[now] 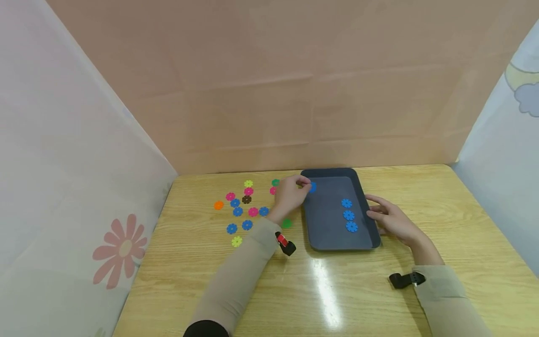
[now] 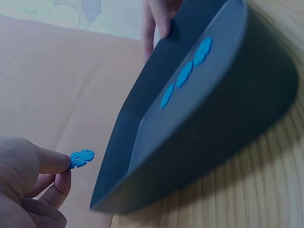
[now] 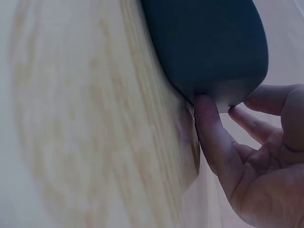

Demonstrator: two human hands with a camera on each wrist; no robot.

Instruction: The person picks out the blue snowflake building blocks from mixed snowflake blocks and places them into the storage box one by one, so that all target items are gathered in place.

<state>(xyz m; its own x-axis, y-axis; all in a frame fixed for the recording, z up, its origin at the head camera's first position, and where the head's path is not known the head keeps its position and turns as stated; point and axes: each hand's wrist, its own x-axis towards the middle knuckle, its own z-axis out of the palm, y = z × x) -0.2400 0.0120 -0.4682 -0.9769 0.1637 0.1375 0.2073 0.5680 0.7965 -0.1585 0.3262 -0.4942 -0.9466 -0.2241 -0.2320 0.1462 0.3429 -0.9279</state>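
My left hand point(image 1: 290, 194) pinches a blue flower-shaped plastic disc point(image 2: 82, 158) between thumb and fingertips, just above the left rim of the dark grey tray point(image 1: 326, 222). Three more blue discs point(image 1: 348, 215) lie in a row on the tray floor, towards its right side. At the tray's right edge, my right hand point(image 1: 393, 220) holds the rim and wall with its fingertips. The right wrist view shows the digits point(image 3: 208, 111) bent against the tray's end from more than one side.
Left of the tray, flower-shaped discs are scattered on the wooden table point(image 1: 181, 262): several blue discs point(image 1: 237, 211), pink discs point(image 1: 253, 212), yellow discs point(image 1: 236, 241), green discs point(image 1: 287, 223), one brown disc point(image 1: 246, 199) and one orange disc point(image 1: 218, 205). A brown wall covering point(image 1: 252, 117) rises behind.
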